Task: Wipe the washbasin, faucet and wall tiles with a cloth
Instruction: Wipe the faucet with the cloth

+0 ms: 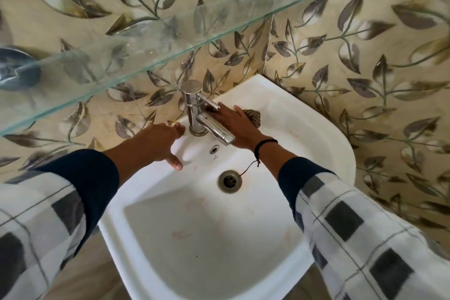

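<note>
Head view: the right hand (237, 125) lies flat, fingers straight, pressing the cloth (253, 115) onto the washbasin (323, 134) ledge, with the faucet (194, 107) just left of its fingertips. The left hand (163, 140), fingers spread and holding nothing, touches the ledge across the faucet

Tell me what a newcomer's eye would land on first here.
The white washbasin fills the centre, with the chrome faucet at its back edge. The right hand presses a cloth on the ledge right of the faucet; the left hand rests left of it. Leaf-patterned wall tiles surround everything, a glass shelf slanting above.
</note>
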The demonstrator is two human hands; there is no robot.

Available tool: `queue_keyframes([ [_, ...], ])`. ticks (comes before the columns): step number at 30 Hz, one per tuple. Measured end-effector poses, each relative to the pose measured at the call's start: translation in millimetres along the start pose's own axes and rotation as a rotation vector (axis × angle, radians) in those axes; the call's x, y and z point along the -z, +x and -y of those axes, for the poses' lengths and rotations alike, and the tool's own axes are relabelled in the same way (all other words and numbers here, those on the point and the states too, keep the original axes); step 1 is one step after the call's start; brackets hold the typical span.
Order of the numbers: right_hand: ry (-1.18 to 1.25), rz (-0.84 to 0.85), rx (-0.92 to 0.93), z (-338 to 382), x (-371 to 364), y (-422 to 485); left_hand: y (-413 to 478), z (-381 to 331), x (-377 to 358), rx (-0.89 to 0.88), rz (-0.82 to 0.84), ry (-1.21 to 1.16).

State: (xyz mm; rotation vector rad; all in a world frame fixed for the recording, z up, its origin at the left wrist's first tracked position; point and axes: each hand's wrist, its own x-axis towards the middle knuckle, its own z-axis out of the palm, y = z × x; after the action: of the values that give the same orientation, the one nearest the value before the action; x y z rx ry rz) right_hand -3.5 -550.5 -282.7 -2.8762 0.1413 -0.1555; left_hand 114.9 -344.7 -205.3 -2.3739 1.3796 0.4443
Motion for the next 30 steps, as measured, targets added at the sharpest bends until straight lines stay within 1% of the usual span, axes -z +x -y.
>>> queue_keyframes([
  [1, 0.020, 0.007, 0.007, -6.1, 3.0, 4.3, 0.0, -0.2, -0.1, -0.001, -0.003, -0.006],
  [4, 0.060, 0.001, -0.123, -2.3, 4.1, 13.5, 0.0, -1.2, 1.0, 0.003, 0.001, 0.005],
  [5, 0.043, -0.018, -0.131, 3.6, -0.5, 11.4, 0.7, -0.7, 0.5, 0.000, -0.001, 0.003],
  [7, 0.040, -0.028, -0.067, 8.7, -4.4, 1.0, 0.4, 0.0, 0.1, 0.007, 0.000, -0.011],
  [9, 0.028, 0.003, 0.002, 3.3, 3.4, -0.3, -0.1, -0.4, -0.1, 0.013, 0.006, -0.025],
  [11, 0.020, 0.013, -0.046, 2.2, 9.3, 6.8, -0.8, -2.7, 1.8, 0.023, 0.008, -0.025],
  [13, 0.034, -0.041, -0.119, 10.2, 1.3, 9.4, -1.9, -3.4, 3.4, 0.032, 0.009, -0.031],
  [15, 0.051, -0.061, -0.071, 13.4, -4.8, 4.2, -2.5, -1.8, 2.5, 0.030, 0.010, -0.039],
  [17, 0.035, -0.021, 0.005, 2.4, -0.6, 3.2, -3.0, -2.1, 1.9, 0.020, 0.001, -0.044],
  [18, 0.023, -0.007, 0.003, -3.5, 3.7, 7.3, -3.2, -2.5, 2.6, 0.018, -0.003, -0.040],
  [21, 0.040, -0.027, -0.128, 3.8, 1.0, 11.4, -4.1, -3.7, 4.7, 0.025, 0.004, -0.035],
  [23, 0.041, -0.078, -0.099, 15.9, -8.6, 2.3, -5.7, -4.3, 5.9, 0.030, 0.009, -0.029],
  [26, 0.066, -0.035, -0.018, 6.5, 1.2, -0.2, -8.1, -4.6, 7.1, 0.027, -0.002, -0.040],
  [28, 0.035, -0.008, -0.047, 0.8, 7.5, 8.1, -10.1, -6.0, 8.8, 0.019, -0.012, -0.051],
  [30, 0.048, -0.045, -0.100, 7.5, 2.2, 8.6, -10.5, -6.0, 10.3, 0.019, -0.009, -0.062],
])
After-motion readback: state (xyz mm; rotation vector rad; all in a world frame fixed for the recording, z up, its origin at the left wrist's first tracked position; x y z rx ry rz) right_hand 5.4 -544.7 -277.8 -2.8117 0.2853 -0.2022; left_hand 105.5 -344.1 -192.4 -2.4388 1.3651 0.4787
